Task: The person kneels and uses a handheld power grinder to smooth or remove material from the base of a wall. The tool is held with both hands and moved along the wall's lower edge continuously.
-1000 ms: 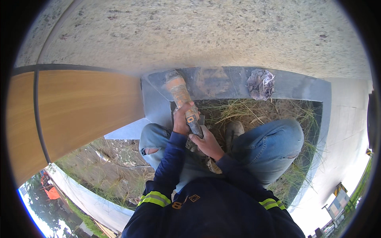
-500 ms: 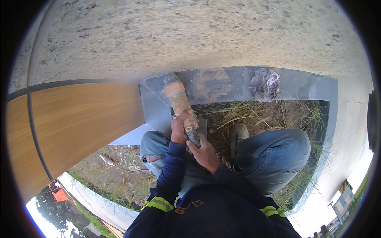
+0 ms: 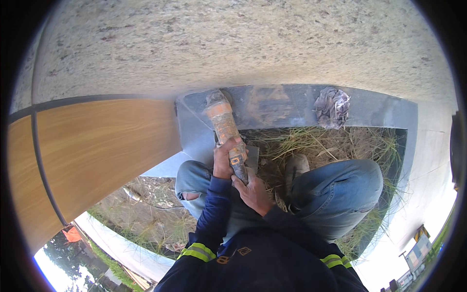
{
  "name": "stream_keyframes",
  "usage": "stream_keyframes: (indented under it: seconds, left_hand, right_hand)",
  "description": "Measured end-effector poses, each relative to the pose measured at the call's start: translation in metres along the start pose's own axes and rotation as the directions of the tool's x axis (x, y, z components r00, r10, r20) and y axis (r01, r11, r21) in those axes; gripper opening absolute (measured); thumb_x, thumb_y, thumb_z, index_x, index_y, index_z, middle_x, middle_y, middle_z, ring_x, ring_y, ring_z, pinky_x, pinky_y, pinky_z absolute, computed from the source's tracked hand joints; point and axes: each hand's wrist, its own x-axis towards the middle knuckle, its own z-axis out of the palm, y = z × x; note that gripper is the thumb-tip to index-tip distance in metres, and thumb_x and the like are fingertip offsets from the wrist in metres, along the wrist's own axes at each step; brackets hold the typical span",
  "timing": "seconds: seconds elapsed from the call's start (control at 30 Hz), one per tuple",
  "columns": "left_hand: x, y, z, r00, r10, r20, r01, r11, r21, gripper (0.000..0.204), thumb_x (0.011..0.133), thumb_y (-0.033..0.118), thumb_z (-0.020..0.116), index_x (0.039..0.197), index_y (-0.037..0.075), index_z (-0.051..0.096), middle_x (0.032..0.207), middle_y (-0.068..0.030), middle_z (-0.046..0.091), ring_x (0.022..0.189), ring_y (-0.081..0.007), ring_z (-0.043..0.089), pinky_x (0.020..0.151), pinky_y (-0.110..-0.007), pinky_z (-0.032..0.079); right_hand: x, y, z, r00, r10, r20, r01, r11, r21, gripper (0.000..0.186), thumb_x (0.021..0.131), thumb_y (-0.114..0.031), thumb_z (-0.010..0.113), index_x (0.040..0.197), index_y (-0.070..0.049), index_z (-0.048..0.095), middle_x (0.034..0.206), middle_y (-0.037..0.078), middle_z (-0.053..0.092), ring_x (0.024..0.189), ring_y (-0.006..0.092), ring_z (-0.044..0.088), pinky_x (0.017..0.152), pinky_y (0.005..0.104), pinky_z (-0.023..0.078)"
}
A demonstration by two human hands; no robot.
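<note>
Power tool (image 3: 225, 127) clasped in both closed hands (image 3: 224, 160); its small orange marking (image 3: 236, 159) seems too blurred to read.

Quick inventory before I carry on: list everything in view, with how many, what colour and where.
Power tool: one, dusty orange and grey, in both hands, head over the ledge's left part
Ledge: one, grey, along the speckled wall's foot
Wad: one, crumpled, greyish purple, on the ledge, right of the tool
Speckled wall: one, beige, top
Panel: one, orange-brown, left
White wall: one, right
Grass: uncounted, green and straw-coloured, inside the ledge and lower left
Soil: one bed, brown, inside the ledge
Jeans: one pair, blue, centre
Left hand: one, bare, around the tool's middle
Right hand: one, bare, at its rear end
</note>
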Motion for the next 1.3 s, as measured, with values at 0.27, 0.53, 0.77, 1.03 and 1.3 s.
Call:
stream_keyframes:
  seconds: [0.27, 0.53, 0.77, 1.03, 1.3]
  left_hand:
    - [0.001, 0.006, 0.000, 0.999, 0.002, -0.044, -0.006, 0.994, -0.106, 0.036, 0.088, 0.020, 0.078, 0.113, -0.004, 0.065, 0.086, -0.0160, 0.070, 0.066, -0.0294, 0.073, 0.055, -0.040, 0.061]
    - [0.000, 0.011, -0.001, 0.999, 0.013, -0.030, -0.015, 0.998, -0.068, 0.036, 0.089, 0.019, 0.078, 0.114, -0.003, 0.065, 0.087, -0.0164, 0.070, 0.067, -0.0296, 0.073, 0.056, -0.040, 0.061]
    - [-0.003, 0.007, 0.006, 1.000, -0.013, 0.004, 0.013, 1.000, -0.010, 0.038, 0.089, 0.022, 0.077, 0.115, -0.003, 0.063, 0.088, -0.0168, 0.070, 0.070, -0.0296, 0.073, 0.058, -0.040, 0.062]
    - [-0.005, 0.002, 0.007, 0.999, -0.027, 0.032, 0.026, 0.999, 0.034, 0.040, 0.091, 0.023, 0.074, 0.118, -0.003, 0.062, 0.091, -0.0182, 0.071, 0.073, -0.0314, 0.074, 0.061, -0.042, 0.063]
    - [-0.008, 0.004, 0.009, 1.000, -0.010, -0.007, 0.010, 1.000, -0.017, 0.035, 0.088, 0.018, 0.079, 0.113, -0.003, 0.065, 0.085, -0.0147, 0.070, 0.066, -0.0275, 0.073, 0.055, -0.037, 0.061]
  right_hand:
    - [0.004, 0.003, 0.005, 0.992, -0.125, 0.004, 0.125, 0.984, -0.127, 0.037, 0.102, -0.025, 0.073, 0.123, 0.000, 0.057, 0.088, 0.025, 0.069, 0.081, 0.0463, 0.071, 0.068, 0.0519, 0.054]
    - [0.004, -0.019, 0.002, 1.000, 0.008, -0.002, -0.008, 0.999, -0.032, 0.039, 0.101, -0.026, 0.074, 0.122, 0.001, 0.056, 0.087, 0.026, 0.070, 0.082, 0.0457, 0.072, 0.067, 0.0508, 0.054]
    - [-0.003, -0.011, 0.005, 0.999, -0.021, -0.049, 0.022, 1.000, 0.017, 0.036, 0.101, -0.025, 0.074, 0.119, -0.001, 0.056, 0.087, 0.024, 0.067, 0.078, 0.0454, 0.069, 0.067, 0.0506, 0.053]
    - [-0.010, -0.006, 0.004, 0.997, -0.011, -0.075, 0.015, 0.998, 0.058, 0.034, 0.103, -0.025, 0.071, 0.122, -0.001, 0.057, 0.088, 0.024, 0.069, 0.081, 0.0441, 0.071, 0.069, 0.0491, 0.054]
    - [-0.011, -0.016, -0.001, 0.998, 0.052, -0.043, -0.051, 0.999, 0.014, 0.038, 0.101, -0.029, 0.073, 0.122, -0.001, 0.058, 0.088, 0.026, 0.071, 0.081, 0.0451, 0.072, 0.070, 0.0510, 0.054]
